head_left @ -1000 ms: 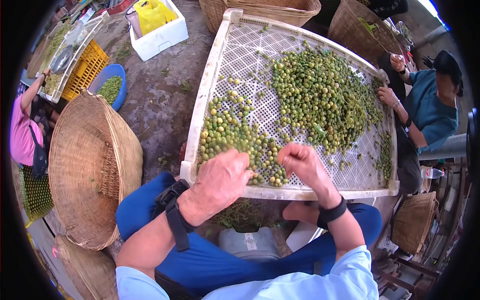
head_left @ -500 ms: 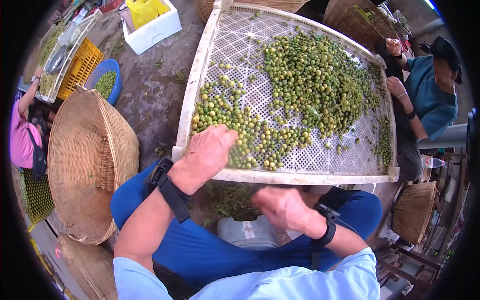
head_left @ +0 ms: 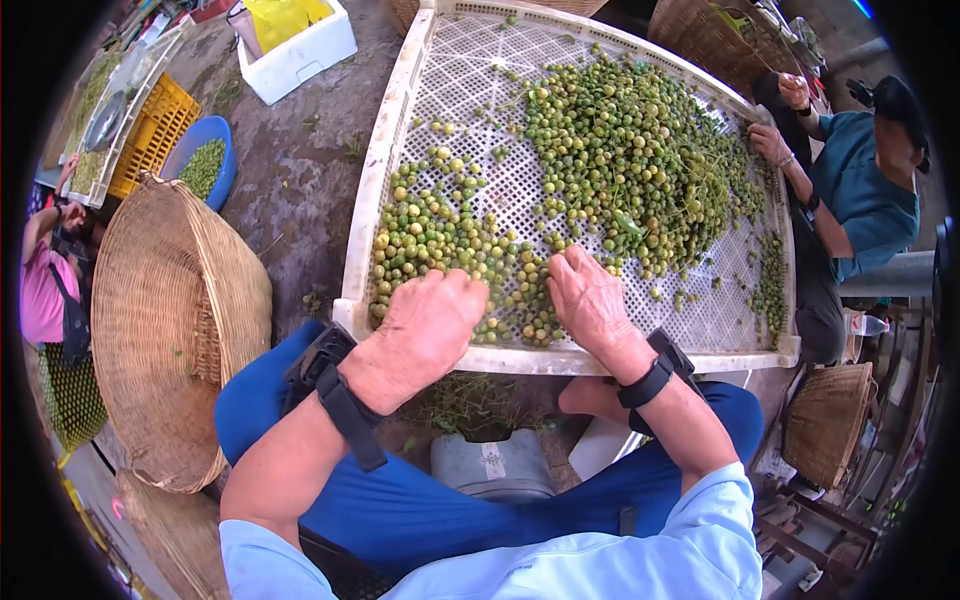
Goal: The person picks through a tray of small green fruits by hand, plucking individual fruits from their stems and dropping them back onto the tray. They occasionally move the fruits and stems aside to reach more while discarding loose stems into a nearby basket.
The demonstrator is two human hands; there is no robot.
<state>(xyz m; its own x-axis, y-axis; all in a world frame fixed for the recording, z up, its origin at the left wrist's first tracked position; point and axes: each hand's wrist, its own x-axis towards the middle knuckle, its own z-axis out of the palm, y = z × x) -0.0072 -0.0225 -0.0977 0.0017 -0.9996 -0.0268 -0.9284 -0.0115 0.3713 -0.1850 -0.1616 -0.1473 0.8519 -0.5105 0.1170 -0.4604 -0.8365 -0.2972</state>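
A large white perforated tray (head_left: 395, 140) lies before me, holding a big heap of small green fruits (head_left: 640, 170) on stems and a nearer patch of loose yellow-green fruits (head_left: 440, 240). My left hand (head_left: 425, 325) rests palm down on the loose fruits at the tray's near edge, fingers curled over them. My right hand (head_left: 590, 300) lies flat beside it, fingers spread among the fruits. Whether either hand grips any fruit is hidden.
A wide woven basket (head_left: 170, 310) stands at my left. A grey bucket (head_left: 495, 465) with stems sits between my knees. Across the tray a person in teal (head_left: 860, 200) picks at the heap. A blue bowl (head_left: 205, 165), yellow crate (head_left: 150, 135) and white box (head_left: 300, 50) lie beyond.
My right hand has come up from over the bucket below the tray and landed back on the fruits. My left hand has stayed on the near patch, shifting slightly.
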